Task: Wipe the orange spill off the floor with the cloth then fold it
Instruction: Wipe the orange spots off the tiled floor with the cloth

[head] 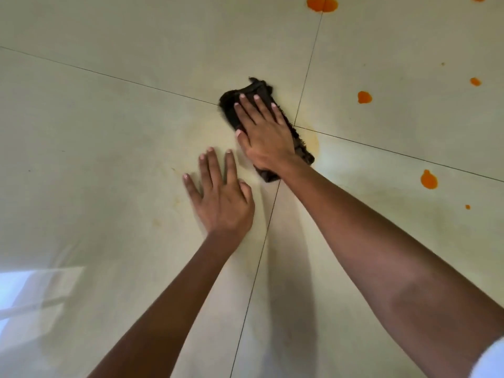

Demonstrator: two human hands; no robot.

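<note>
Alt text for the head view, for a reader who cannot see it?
The right hand presses a dark cloth flat on the pale tiled floor; the left hand rests flat beside it. Orange drops lie unwiped to the right.

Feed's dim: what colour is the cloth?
The cloth is dark brown, nearly black; head view.

Both bare arms reach out in front. The right hand [263, 133] lies flat, fingers straight and a little apart, pressing down on the dark cloth [227, 103]. The left hand [222, 199] lies flat just beside it, fingers spread wide. A white bit by the right arm may be a sleeve [491, 360].
</note>
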